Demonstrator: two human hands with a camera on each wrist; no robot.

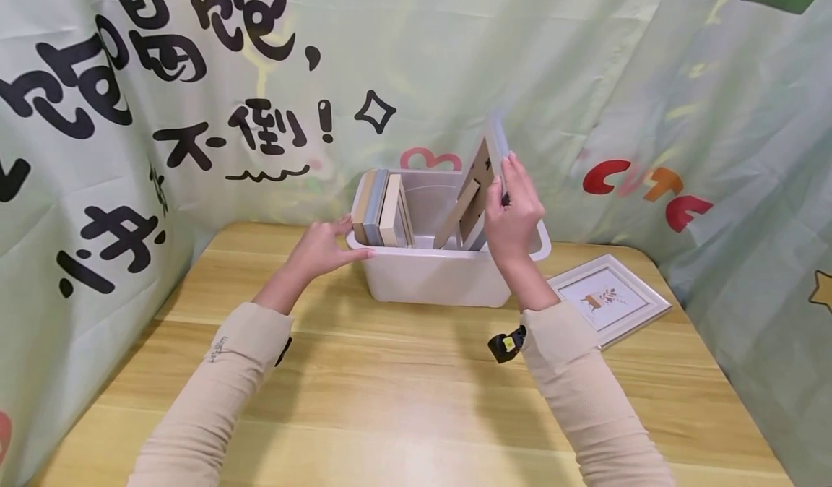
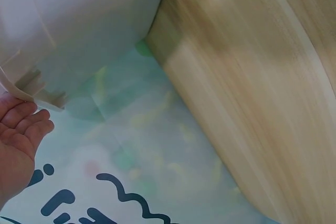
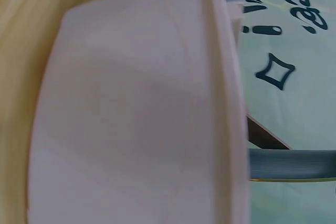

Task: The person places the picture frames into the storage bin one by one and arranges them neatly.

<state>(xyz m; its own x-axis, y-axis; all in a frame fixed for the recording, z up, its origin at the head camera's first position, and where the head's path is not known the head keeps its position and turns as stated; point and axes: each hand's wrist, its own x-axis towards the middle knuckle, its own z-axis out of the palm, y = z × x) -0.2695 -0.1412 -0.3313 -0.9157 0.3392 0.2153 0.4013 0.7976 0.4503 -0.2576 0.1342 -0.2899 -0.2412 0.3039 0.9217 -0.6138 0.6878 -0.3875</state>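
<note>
A white plastic bin (image 1: 435, 279) stands near the back edge of the wooden table. My left hand (image 1: 318, 247) grips its left end, thumb along the front rim; in the left wrist view the fingers lie under the rim of the bin (image 2: 79, 19). At the bin's right side my right hand (image 1: 515, 216) holds a grey-blue picture frame (image 1: 497, 134) by its edge. The frame is tilted, its brown back and stand facing left and its lower end inside the bin. Several picture frames (image 1: 392, 216) stand upright at the bin's left end.
A white picture frame (image 1: 633, 312) with a small plant drawing lies face up on the table (image 1: 390, 371), right of the bin. A pale green printed curtain (image 1: 442, 61) hangs close behind the table and along its sides.
</note>
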